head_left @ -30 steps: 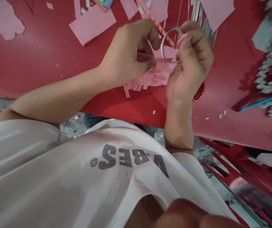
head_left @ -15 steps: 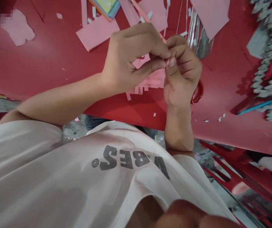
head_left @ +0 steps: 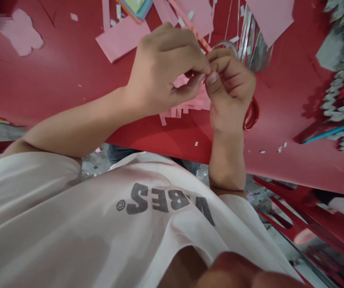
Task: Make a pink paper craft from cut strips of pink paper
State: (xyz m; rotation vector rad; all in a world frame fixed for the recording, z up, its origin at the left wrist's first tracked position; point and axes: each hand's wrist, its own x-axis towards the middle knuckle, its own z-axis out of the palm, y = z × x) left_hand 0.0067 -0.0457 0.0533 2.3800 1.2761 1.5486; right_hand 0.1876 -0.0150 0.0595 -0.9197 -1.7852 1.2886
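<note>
My left hand (head_left: 168,68) and my right hand (head_left: 230,80) meet over the red table, thumbs and fingertips pinched together. Between them is a small piece of pink paper (head_left: 204,79), almost wholly hidden by the fingers. Below the hands lies a pile of narrow pink paper strips (head_left: 186,107), partly covered by my left hand. A red loop handle (head_left: 251,116), like that of scissors, shows beside my right wrist. Just past the fingertips are a slim pink patterned stick (head_left: 190,25) and the clear round rim (head_left: 226,45) of something mostly hidden.
Pink paper sheets (head_left: 123,39), a coloured paper stack (head_left: 137,8) and silvery strands (head_left: 245,36) lie across the red table (head_left: 78,72). A flower-shaped pink cutout (head_left: 23,34) is at left. Grey curled pieces (head_left: 336,88) and a blue stick (head_left: 330,133) are at right.
Both hands' pinched fingertips have shifted slightly left, and less of the pink piece shows. More of the patterned stick and the clear rim is visible behind the right fingers.
</note>
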